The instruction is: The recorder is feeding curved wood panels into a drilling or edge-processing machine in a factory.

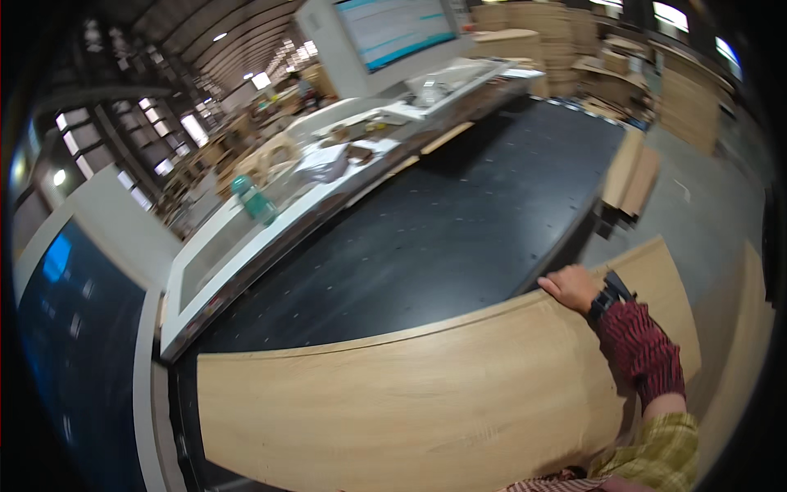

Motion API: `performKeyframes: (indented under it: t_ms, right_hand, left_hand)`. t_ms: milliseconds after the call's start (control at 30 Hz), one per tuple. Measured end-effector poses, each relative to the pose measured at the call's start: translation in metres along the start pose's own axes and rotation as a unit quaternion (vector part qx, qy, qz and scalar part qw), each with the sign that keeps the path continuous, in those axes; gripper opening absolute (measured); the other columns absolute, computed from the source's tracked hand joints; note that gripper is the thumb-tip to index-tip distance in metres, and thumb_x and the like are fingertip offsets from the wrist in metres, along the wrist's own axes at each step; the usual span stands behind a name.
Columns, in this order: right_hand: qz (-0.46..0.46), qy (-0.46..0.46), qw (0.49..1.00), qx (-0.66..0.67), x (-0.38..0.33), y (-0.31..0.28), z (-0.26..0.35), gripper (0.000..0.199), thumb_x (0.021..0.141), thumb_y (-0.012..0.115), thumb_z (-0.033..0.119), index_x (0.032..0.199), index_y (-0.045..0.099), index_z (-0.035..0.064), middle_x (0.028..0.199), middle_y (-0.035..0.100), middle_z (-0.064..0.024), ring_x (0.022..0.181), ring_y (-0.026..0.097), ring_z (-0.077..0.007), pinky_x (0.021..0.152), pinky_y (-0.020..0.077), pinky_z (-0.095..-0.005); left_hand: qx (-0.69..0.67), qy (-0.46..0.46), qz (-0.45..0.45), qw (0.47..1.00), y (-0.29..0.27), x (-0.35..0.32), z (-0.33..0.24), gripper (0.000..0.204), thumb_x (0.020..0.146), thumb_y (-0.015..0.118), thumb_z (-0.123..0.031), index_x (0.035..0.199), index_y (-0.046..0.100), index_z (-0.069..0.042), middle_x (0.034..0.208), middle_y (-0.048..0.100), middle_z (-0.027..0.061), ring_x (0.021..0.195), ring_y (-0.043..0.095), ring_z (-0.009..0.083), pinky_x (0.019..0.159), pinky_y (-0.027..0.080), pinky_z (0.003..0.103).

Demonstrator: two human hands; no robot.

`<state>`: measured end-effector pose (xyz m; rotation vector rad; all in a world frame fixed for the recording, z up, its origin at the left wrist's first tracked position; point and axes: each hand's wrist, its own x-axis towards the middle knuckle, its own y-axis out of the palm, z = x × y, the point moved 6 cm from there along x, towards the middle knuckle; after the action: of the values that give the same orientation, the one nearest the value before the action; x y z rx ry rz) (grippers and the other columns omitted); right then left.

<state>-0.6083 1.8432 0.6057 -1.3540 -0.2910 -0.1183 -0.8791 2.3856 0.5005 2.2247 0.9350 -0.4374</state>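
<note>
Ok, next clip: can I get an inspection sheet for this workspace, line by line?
Surface: large black machine bed, dotted with small holes, mostly bare.
Job's things: long light wooden panel lying across the bed's near end, its right end past the bed edge.
Clutter: green bottle, papers and small items on the white side console.
Hands: right hand rests on the panel's far edge, wearing a black wrist strap; left hand not in view.
Cables: nothing seen.
Surroundings: monitor behind the bed, stacks of wooden boards at the back, more boards leaning at the bed's right side, factory hall with roof lights.
</note>
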Motion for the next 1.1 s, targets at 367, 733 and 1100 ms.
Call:
performKeyframes:
  t_ms: [367,733,1100]
  right_hand:
    - [-0.208,0.092,0.969,-0.093,-0.119,-0.242,-0.064,0.039,0.087,0.042,0.033,0.063,0.057,0.0067,0.060,0.057,-0.0139,0.060,0.055,-0.0346,0.056,0.0416,-0.0426]
    - [-0.302,0.334,0.867,-0.216,-0.439,-0.380,-0.113,0.032,0.085,0.045,0.023,0.063,0.049,0.0015,0.061,0.051,-0.0175,0.059,0.050,-0.0357,0.054,0.0375,-0.0416]
    - [-0.259,0.702,0.599,-0.285,-0.819,-0.330,-0.071,0.035,0.083,0.045,0.029,0.062,0.057,0.0034,0.062,0.054,-0.0181,0.060,0.052,-0.0381,0.055,0.0390,-0.0455]
  left_hand:
    - [0.017,0.026,0.227,0.973,0.112,-0.005,0.034,0.072,0.072,0.067,-0.006,0.130,0.026,0.003,0.125,0.041,0.0217,0.111,0.043,0.0272,0.097,0.033,0.040]
    - [0.080,-0.191,0.489,0.847,0.299,-0.168,0.139,0.056,0.078,0.060,-0.002,0.128,0.033,-0.002,0.126,0.042,0.0135,0.116,0.039,0.0207,0.100,0.029,0.037]
    - [0.305,-0.415,0.607,0.606,0.336,-0.337,0.393,0.033,0.084,0.055,-0.025,0.110,0.050,-0.004,0.111,0.053,0.0088,0.105,0.047,0.0237,0.094,0.036,0.040]
